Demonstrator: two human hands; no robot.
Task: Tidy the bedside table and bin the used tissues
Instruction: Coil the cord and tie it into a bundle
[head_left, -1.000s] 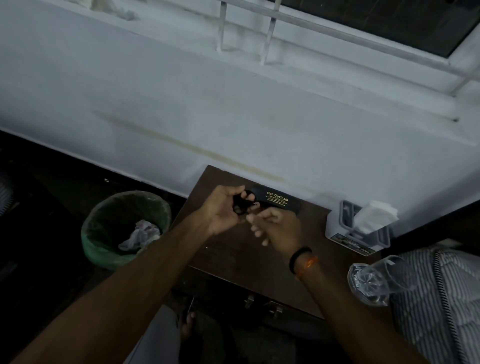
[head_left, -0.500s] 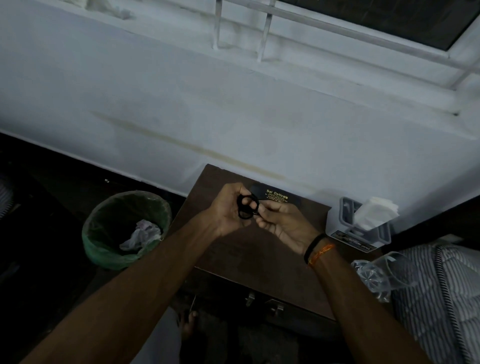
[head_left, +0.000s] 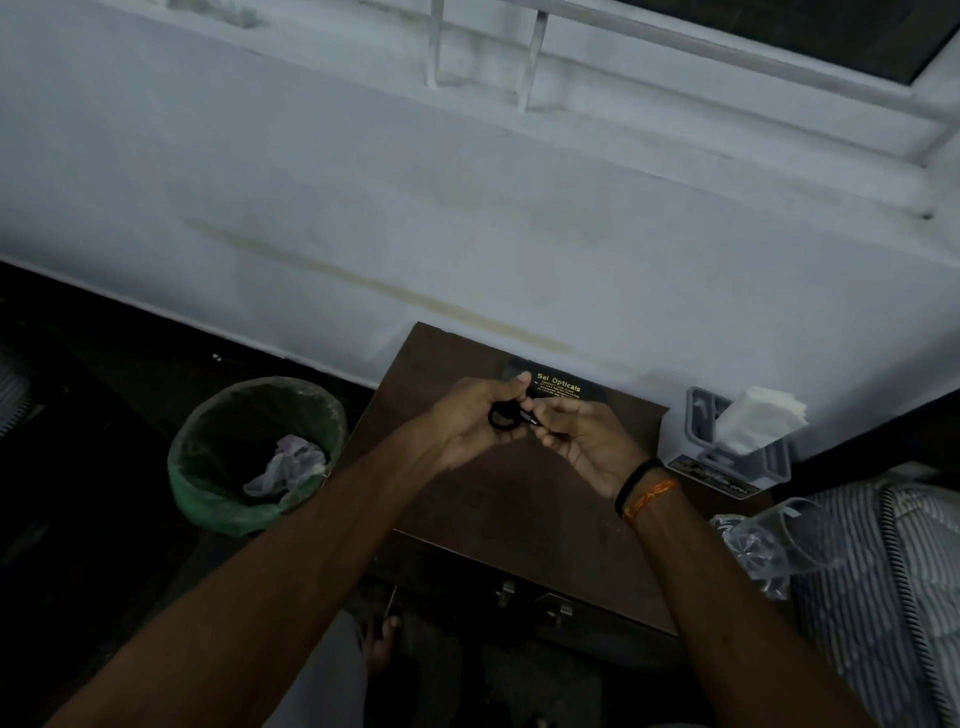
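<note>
Over the dark wooden bedside table (head_left: 519, 525) both my hands hold a small black pair of spectacles (head_left: 500, 419). My left hand (head_left: 462, 423) curls round one round rim, and my right hand (head_left: 587, 441) pinches the other end with thumb and fingers. Most of the frame is hidden inside my hands. Just behind them a black spectacle case (head_left: 569, 388) with gold lettering lies against the wall. On the floor to the left of the table, a green-lined bin (head_left: 208, 499) holds crumpled tissues (head_left: 285, 462).
A grey tissue holder (head_left: 727, 457) with white tissues (head_left: 763, 421) sticking out stands at the table's right back corner. A clear glass tumbler (head_left: 779, 540) sits by the table's right edge, next to a striped mattress (head_left: 883, 582). A white wall runs behind.
My right hand has turned palm up and closed in on my left hand. The spectacles have folded smaller between them, staying above the table.
</note>
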